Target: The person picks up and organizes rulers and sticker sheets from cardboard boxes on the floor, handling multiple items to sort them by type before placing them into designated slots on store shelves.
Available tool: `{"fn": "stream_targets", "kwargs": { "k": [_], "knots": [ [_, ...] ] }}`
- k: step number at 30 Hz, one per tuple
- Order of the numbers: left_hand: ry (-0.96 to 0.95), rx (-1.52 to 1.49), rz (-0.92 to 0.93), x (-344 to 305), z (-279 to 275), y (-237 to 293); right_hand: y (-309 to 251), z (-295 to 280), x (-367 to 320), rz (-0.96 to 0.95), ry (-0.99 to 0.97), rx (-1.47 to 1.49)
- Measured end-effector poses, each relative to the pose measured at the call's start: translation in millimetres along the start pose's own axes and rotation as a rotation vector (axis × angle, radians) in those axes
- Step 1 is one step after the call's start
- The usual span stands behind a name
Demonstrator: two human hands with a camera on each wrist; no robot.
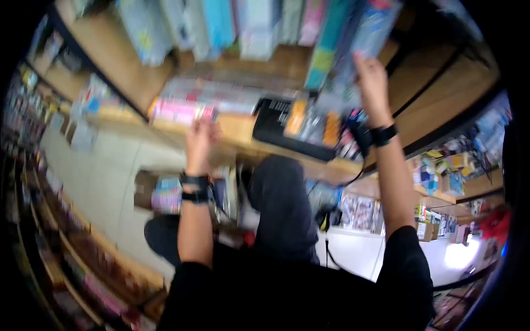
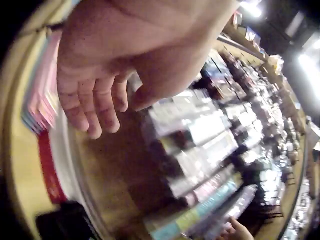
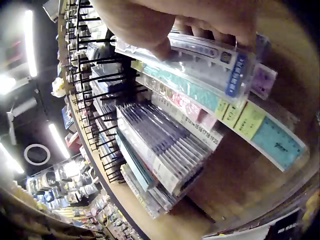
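My right hand [image 1: 374, 88] is raised at the hanging packs on the right. In the right wrist view, that hand [image 3: 200, 22] has its thumb and fingers curled round a clear plastic pack [image 3: 210, 65] with a blue label. Beneath the pack lies a long teal and yellow ruler-like strip [image 3: 250, 120]. My left hand [image 1: 202, 140] is over the shelf's front edge by a pink packet [image 1: 179, 110]. The left wrist view shows this hand [image 2: 130, 55] empty, its fingers loosely bent. More packs [image 2: 200, 160] hang beyond it.
A black tray [image 1: 298, 140] with orange and clear items sits on the wooden shelf [image 1: 234, 127]. Metal hooks [image 3: 107, 75] line the rack. Below, an opened cardboard box [image 1: 145, 190] holds packets, beside the person's knee. Dark cables run near the right forearm.
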State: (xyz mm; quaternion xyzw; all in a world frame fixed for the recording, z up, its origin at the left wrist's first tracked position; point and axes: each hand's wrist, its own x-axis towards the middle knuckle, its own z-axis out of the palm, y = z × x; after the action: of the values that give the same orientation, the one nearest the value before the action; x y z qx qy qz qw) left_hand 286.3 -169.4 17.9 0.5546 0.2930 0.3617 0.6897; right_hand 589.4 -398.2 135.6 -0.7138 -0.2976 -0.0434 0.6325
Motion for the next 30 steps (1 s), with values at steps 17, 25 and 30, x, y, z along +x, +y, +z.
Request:
{"fn": "stream_targets", "kwargs": {
  "k": [17,25,30],
  "knots": [
    [0.140,1.293,-0.941,-77.9,-185.6,-301.1,60.1,-29.2,-167.9,0.569,-0.183,0.150],
    [0.147,1.316,-0.868,-79.6,-204.6,-366.1,71.8,-33.3,-196.2,0.672,-0.292,0.075],
    [0.252,1.272,-0.766,-82.3,-206.7,-382.3,75.2,-7.4,-197.2,0.700,-0.300,-0.002]
  ]
}}
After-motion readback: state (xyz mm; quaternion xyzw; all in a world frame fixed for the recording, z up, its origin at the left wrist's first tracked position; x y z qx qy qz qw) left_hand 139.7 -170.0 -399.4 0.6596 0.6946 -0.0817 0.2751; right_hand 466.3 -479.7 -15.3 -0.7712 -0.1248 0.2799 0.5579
